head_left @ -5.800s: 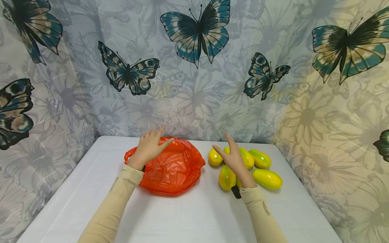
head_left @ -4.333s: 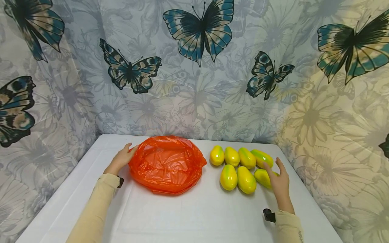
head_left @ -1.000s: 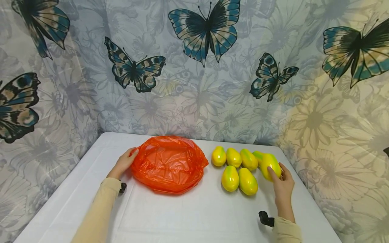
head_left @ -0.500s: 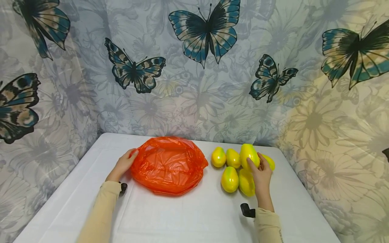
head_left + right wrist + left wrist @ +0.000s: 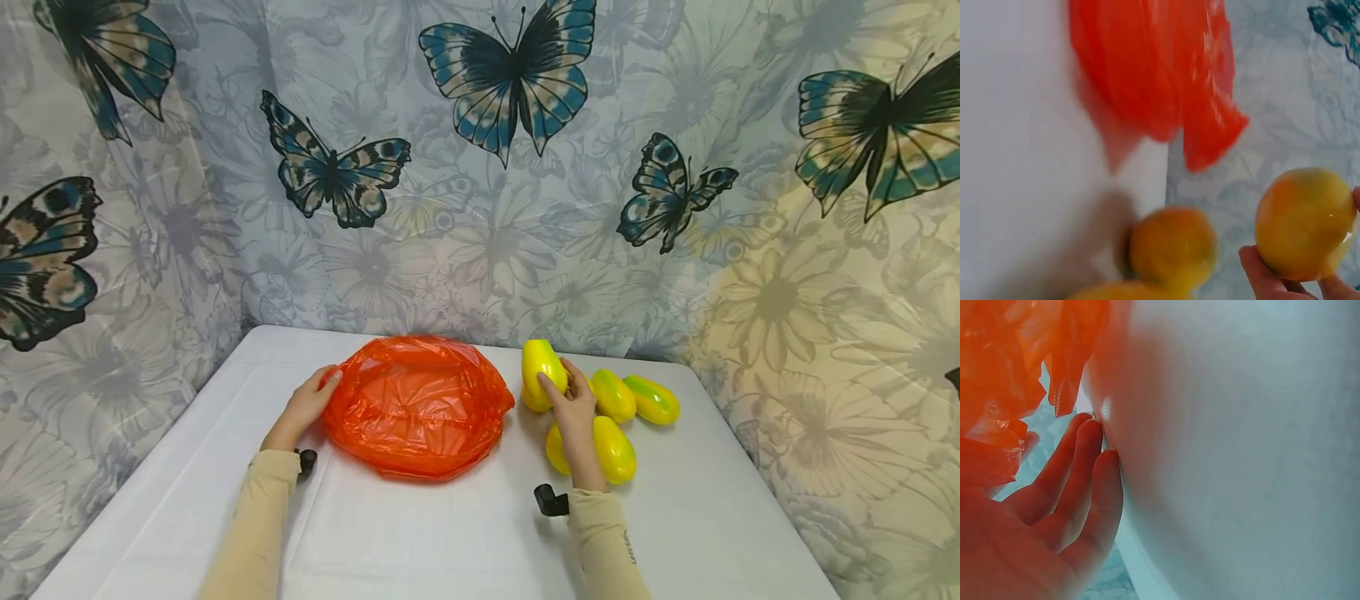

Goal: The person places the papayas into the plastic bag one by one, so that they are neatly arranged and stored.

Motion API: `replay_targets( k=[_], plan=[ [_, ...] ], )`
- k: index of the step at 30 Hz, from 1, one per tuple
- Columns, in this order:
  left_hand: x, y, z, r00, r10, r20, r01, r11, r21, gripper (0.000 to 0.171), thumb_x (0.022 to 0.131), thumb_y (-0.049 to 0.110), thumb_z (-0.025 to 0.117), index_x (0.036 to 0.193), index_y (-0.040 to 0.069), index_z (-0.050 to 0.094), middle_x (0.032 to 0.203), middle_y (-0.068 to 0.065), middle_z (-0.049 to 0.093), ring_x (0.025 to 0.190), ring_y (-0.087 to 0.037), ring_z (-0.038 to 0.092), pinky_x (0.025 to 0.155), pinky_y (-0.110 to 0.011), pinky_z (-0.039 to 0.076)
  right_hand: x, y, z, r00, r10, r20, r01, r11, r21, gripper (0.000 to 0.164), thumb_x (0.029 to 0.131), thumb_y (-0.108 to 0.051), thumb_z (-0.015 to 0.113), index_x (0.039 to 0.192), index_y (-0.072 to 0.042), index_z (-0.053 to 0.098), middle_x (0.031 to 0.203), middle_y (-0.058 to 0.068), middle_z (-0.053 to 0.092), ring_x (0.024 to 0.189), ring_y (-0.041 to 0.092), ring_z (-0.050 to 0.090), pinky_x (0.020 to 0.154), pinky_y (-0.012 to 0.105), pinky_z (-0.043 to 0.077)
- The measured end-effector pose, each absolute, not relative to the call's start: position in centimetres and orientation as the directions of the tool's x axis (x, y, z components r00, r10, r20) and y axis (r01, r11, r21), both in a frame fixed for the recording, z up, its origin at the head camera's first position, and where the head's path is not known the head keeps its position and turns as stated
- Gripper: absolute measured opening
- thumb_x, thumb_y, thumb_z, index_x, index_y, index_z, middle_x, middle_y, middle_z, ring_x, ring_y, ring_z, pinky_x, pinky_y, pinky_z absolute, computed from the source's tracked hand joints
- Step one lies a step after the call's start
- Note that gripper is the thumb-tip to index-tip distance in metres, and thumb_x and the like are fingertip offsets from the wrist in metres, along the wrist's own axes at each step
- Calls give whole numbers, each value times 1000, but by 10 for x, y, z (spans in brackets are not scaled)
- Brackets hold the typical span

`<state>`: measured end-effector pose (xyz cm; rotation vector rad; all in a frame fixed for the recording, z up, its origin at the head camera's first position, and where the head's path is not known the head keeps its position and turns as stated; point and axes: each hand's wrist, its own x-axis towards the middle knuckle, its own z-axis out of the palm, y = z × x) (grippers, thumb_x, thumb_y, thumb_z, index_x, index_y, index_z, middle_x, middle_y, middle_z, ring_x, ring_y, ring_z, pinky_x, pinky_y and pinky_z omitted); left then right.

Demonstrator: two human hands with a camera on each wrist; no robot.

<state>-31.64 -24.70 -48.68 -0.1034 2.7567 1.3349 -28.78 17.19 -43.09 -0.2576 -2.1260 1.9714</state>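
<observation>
In the head view a red-orange plastic bag (image 5: 420, 408) rests on the white table with its wide mouth spread. My left hand (image 5: 303, 404) is at the bag's left edge; the left wrist view shows its fingers (image 5: 1094, 481) extended and loosely bent beside the hanging plastic (image 5: 997, 381). My right hand (image 5: 577, 417) grips a glossy yellow-green mango (image 5: 542, 367), raised above the others just right of the bag. Up close in the right wrist view, fingertips hold that mango (image 5: 1307, 225) from below and the side.
More mangoes lie on the table's right side, such as one at the far right (image 5: 652, 400) and one in front (image 5: 615, 450); my right hand covers part of the group. A butterfly-print cloth (image 5: 480, 250) hangs behind the table (image 5: 420, 542).
My right hand took hold of the mango at the right end and carried it left over the others toward the bag. My left hand moved to the bag's left edge and has stayed there.
</observation>
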Motion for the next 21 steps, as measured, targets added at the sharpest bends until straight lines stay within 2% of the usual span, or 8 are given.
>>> replay_targets(
  k=[3,8,21],
  plan=[
    [-317,-247,-486,-995,-26,-94,-90,624,776,72,103,54,29,153,2,23,157,-27,26,144,-47,24,118,-62,20,-292,151,-431,-961,264,82,-66,68,-995,63,90,-26,71,146,-11,45,146,18,47,133,33,47,115,45,38],
    [-316,-248,-486,-994,-22,-103,-95,629,771,72,103,53,30,153,1,23,157,-27,26,144,-47,24,118,-62,20,-296,118,-433,-971,216,102,-92,58,-994,61,90,-26,71,144,-11,47,143,16,50,130,33,51,111,47,42],
    [-318,-248,-484,-992,-24,-122,-111,619,778,72,103,53,29,153,2,23,158,-26,25,145,-46,24,119,-61,20,-299,52,-450,-989,125,77,-79,-10,-997,59,87,-25,74,140,-10,52,137,15,56,125,30,55,106,44,48]
  ],
)
